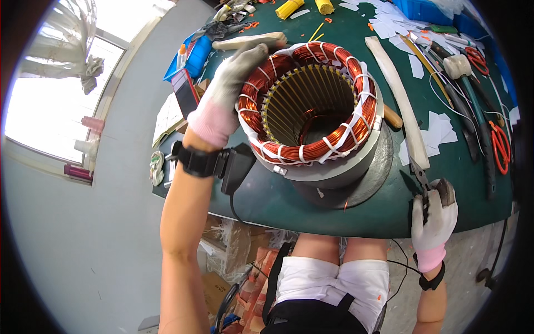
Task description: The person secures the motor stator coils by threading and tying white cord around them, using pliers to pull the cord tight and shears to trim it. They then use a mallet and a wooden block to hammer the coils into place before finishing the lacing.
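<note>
A motor stator (345,173) stands upright on a round dark base (378,178), its copper winding (334,140) bound with white lacing. Yellowish slot strips line its inner wall, and loose copper wire shows inside. My left hand (236,69), in a white glove with a pink cuff, is closed around the winding's far-left side. Its fingertips are partly hidden there. To the right of the stator, my gloved right hand (436,214) grips a pair of pointed pliers (421,177), tips facing away from me. They lie close to the near end of a long pale wooden strip (397,94).
At right lie a white-headed mallet (457,67), red-handled scissors (499,147) and white paper pieces (436,131). A blue bin (189,58) stands at back left, near another pale strip (245,40). Yellow bundles (289,8) lie at the far edge.
</note>
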`<state>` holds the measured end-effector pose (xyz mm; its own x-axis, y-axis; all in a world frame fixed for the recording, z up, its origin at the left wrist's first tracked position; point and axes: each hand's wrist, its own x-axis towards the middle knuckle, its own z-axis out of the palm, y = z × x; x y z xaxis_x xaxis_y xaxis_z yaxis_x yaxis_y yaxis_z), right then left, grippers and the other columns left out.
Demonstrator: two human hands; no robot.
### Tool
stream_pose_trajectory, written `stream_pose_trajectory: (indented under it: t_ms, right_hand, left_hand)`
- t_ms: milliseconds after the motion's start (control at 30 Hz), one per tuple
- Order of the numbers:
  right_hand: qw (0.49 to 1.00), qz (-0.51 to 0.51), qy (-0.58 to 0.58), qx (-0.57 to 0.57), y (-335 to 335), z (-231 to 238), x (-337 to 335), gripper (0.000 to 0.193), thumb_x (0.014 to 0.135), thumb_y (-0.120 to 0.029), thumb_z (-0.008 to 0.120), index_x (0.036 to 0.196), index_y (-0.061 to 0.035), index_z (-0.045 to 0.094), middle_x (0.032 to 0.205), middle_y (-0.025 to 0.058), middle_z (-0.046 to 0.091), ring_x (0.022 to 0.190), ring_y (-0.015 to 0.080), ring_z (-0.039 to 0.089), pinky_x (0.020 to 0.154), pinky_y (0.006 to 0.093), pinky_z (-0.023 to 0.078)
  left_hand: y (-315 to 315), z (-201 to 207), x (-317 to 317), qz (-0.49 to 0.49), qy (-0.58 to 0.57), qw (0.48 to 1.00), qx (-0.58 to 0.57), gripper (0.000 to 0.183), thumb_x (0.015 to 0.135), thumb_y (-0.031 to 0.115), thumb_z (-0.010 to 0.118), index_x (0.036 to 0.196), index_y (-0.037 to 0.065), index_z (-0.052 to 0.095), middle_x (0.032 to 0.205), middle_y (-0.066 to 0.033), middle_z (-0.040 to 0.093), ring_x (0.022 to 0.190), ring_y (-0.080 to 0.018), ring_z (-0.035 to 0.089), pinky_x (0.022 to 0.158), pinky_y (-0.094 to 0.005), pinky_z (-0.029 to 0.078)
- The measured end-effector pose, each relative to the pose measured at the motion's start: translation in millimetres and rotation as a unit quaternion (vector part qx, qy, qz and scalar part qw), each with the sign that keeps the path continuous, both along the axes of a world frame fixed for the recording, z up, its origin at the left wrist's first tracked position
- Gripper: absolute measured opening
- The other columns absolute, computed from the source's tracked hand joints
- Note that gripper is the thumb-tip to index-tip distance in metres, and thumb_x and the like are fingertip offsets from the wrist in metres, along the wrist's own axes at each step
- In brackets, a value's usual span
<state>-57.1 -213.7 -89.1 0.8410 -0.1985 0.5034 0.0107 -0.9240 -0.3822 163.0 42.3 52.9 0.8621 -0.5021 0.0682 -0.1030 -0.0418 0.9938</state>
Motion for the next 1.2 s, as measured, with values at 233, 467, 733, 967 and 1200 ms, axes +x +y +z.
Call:
stream_pose_trajectory:
  t_ms: [233, 467, 733, 967, 1200]
  right_hand:
    - [1.000, -0.004, 0.000, 0.002, 2.3, -0.1, 1.1, 0.013, 0.074, -0.007, 0.064, 0.079, -0.0009, 0.054, 0.099, 0.0190, 0.057, 0.088, 0.0361, 0.054, 0.075, 0.0410, 0.041]
    - [1.000, 0.001, -0.022, -0.001, 0.3, -5.2, -0.1, 0.013, 0.073, -0.006, 0.065, 0.080, -0.0009, 0.055, 0.100, 0.0185, 0.057, 0.088, 0.0354, 0.055, 0.074, 0.0399, 0.042]
    - [0.999, -0.002, -0.037, 0.005, 2.7, -5.6, 1.2, 0.016, 0.073, -0.005, 0.066, 0.083, -0.0008, 0.056, 0.102, 0.0183, 0.058, 0.089, 0.0352, 0.055, 0.075, 0.0404, 0.043]
    - [0.998, -0.005, -0.059, -0.016, 1.1, -10.8, 1.3, 0.017, 0.073, -0.007, 0.067, 0.086, -0.0007, 0.057, 0.102, 0.0190, 0.058, 0.089, 0.0352, 0.055, 0.074, 0.0412, 0.043]
    - [0.998, 0.004, -0.059, -0.008, 2.4, -3.9, 3.4, 0.014, 0.074, -0.007, 0.065, 0.081, -0.0002, 0.055, 0.094, 0.0193, 0.057, 0.085, 0.0373, 0.054, 0.070, 0.0435, 0.043]
  left_hand:
    - [4.0, -6.8, -23.0, 0.104, -0.205, 0.969, 0.092, 0.036, 0.078, 0.012, 0.042, 0.112, 0.000, 0.050, 0.107, -0.0087, 0.054, 0.087, -0.0124, 0.052, 0.081, -0.0263, 0.043]
    - [0.3, 0.3, -18.9, 0.058, -0.316, 0.929, 0.185, 0.027, 0.076, 0.005, 0.040, 0.100, -0.001, 0.050, 0.089, -0.0090, 0.051, 0.080, -0.0147, 0.049, 0.077, -0.0272, 0.043]
    - [3.0, -12.3, -12.4, 0.103, -0.295, 0.945, 0.101, 0.025, 0.078, 0.008, 0.039, 0.095, -0.005, 0.052, 0.084, -0.0113, 0.053, 0.077, -0.0163, 0.050, 0.076, -0.0277, 0.043]
    - [1.2, -19.9, -16.9, 0.156, -0.252, 0.953, 0.058, 0.023, 0.081, 0.008, 0.041, 0.093, -0.005, 0.056, 0.085, -0.0096, 0.058, 0.077, -0.0152, 0.052, 0.073, -0.0277, 0.043]
    - [4.0, -34.7, -25.7, 0.163, -0.256, 0.952, 0.042, 0.025, 0.086, 0.008, 0.037, 0.102, -0.002, 0.053, 0.094, -0.0072, 0.055, 0.089, -0.0126, 0.052, 0.081, -0.0274, 0.044]
